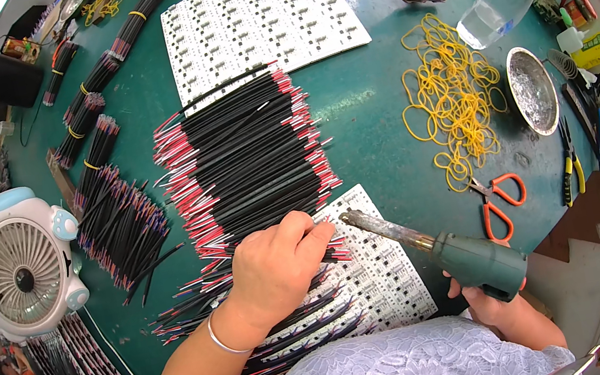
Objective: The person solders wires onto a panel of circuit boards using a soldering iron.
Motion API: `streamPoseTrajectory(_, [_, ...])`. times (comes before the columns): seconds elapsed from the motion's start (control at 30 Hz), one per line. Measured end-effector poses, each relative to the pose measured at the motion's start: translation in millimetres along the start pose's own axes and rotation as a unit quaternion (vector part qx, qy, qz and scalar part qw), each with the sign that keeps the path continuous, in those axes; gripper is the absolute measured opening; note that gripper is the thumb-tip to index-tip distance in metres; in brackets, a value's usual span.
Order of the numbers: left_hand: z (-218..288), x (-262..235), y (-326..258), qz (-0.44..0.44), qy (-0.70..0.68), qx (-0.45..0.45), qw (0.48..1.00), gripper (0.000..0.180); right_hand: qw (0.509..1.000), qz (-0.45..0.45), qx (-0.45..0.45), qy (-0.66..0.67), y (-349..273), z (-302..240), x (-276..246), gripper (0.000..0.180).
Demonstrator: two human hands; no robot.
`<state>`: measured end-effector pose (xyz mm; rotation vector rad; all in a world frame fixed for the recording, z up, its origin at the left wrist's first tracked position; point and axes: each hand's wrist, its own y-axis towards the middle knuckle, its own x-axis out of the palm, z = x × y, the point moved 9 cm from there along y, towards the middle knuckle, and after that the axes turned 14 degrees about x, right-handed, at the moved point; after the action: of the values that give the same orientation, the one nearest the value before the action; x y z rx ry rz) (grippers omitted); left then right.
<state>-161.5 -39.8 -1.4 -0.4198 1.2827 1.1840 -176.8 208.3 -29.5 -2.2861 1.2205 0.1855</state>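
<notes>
Left hand: fingers are pressing together, any held item unclear. Right hand: fingers are wrapping 1 iron, at left hand's 3 o'clock. Wires: are lying at left hand's 12 o'clock.

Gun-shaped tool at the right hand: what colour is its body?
The tool's body is dark green, best seen in the head view.

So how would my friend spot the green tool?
On the green table, find the white circuit board nearest the person. At its right, the right hand holds the green tool. Unlike the orange-handled scissors, it has one long metal barrel.
</notes>
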Motion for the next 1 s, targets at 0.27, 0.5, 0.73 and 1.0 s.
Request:
streamPoseTrajectory(0.27, [0.0,0.8,0.1,-0.002,0.001,0.004,1.000,0.023,0.998,0.005,0.006,-0.056,-1.9,5.4,4.3,0.032])
streamPoseTrajectory(0.5, [0.3,0.8,0.1,-0.009,0.003,0.003,1.000,0.023,0.989,0.003,-0.111,-0.095,-3.0,-14.1,9.0,0.039])
streamPoseTrajectory(0.73, [-0.1,2.0,-1.8,-0.001,-0.017,0.009,1.000,0.028,0.973,0.071,-0.051,0.215,0.5,-14.8,-23.7,0.056])
streamPoseTrajectory(1.0, [3.1,-60.1,4.9,0.042,-0.078,-0.058,0.994,0.033,0.946,0.077,-0.114,0.294,-22.8,11.6,-28.1,0.053])
